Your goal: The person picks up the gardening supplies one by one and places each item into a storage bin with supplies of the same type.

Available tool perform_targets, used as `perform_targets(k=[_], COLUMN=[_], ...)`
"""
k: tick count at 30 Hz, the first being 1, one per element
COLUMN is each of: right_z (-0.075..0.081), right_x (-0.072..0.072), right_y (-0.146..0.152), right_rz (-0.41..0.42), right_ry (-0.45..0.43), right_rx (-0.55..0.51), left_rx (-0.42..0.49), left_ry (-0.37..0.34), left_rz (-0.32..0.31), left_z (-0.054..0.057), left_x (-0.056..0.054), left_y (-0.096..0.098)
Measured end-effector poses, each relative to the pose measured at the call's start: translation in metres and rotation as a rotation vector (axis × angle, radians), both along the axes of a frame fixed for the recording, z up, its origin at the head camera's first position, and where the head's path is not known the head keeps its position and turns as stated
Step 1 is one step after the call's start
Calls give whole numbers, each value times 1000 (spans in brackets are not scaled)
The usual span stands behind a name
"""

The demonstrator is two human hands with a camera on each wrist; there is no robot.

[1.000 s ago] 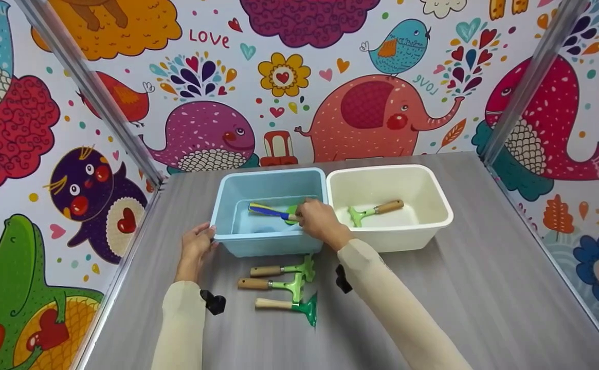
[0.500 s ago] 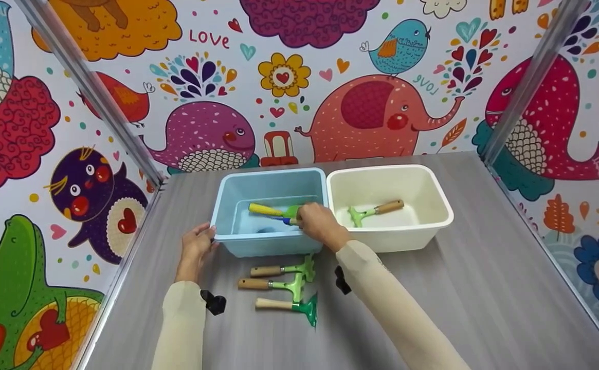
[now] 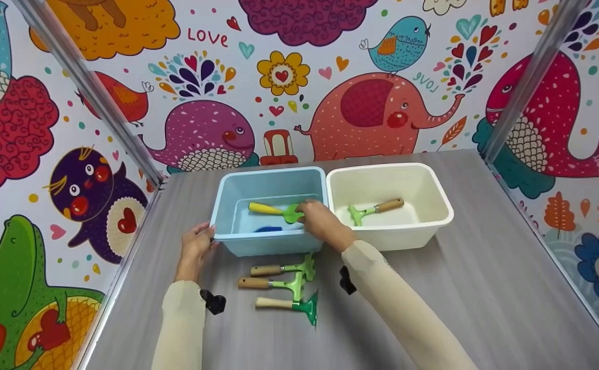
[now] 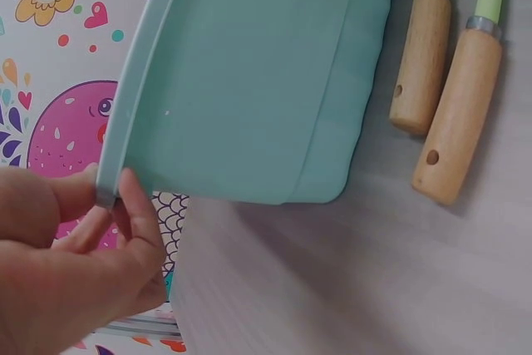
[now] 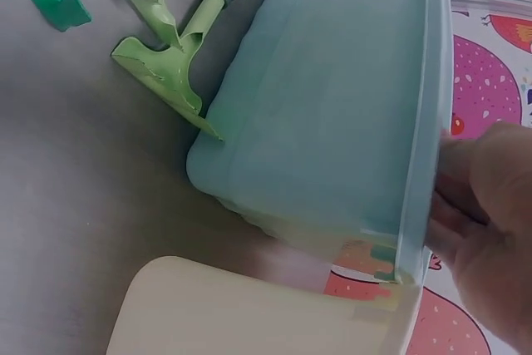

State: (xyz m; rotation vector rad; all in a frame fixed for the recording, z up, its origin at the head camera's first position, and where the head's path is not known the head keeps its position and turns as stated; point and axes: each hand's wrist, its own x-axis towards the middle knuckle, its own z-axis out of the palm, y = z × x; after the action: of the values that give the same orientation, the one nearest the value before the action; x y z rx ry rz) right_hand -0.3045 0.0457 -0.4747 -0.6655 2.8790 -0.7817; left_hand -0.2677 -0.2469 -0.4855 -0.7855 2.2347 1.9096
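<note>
Left hand: we see its fingers (image 4: 143,222) pinching the near left corner of the blue bin's rim, so the left hand (image 3: 195,249) has a narrow hold there.
Right hand: this one (image 3: 317,218) reaches inside the blue bin (image 3: 268,246), fingertips at the green blade of the yellow-handled trowel; we cannot tell whether it grips the blade or only touches it.
Yellow-handled trowel: it lies inside the blue bin (image 3: 277,211), handle pointing left.
Blue piece: we make out a blue piece (image 3: 268,229) close to the bin's front wall, mostly hidden by that wall.
White bin: just beside the blue one, the white bin (image 3: 402,239) holds one small green rake (image 3: 374,209).
Done so far: we judge the work partway, with tools already inside both bins.
Left over: outside the bins, on the counter (image 3: 484,288), we count two light green tools (image 3: 268,283) with wooden handles and one dark green tool (image 3: 291,305), apparently yet to be dealt with.
</note>
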Motion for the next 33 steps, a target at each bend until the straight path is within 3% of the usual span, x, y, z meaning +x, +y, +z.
perform_targets(k=[15, 26, 33], right_z=[-3, -6, -5], right_x=[17, 28, 36], right_y=[13, 28, 37], right_rz=[21, 12, 10], right_ry=[181, 309, 353], right_rx=[-63, -231, -309], left_rx=[-11, -16, 27], left_ry=[-8, 3, 53], left_rz=[23, 29, 51], left_z=[-2, -4, -14], left_x=[-1, 5, 8], left_y=[1, 2, 3])
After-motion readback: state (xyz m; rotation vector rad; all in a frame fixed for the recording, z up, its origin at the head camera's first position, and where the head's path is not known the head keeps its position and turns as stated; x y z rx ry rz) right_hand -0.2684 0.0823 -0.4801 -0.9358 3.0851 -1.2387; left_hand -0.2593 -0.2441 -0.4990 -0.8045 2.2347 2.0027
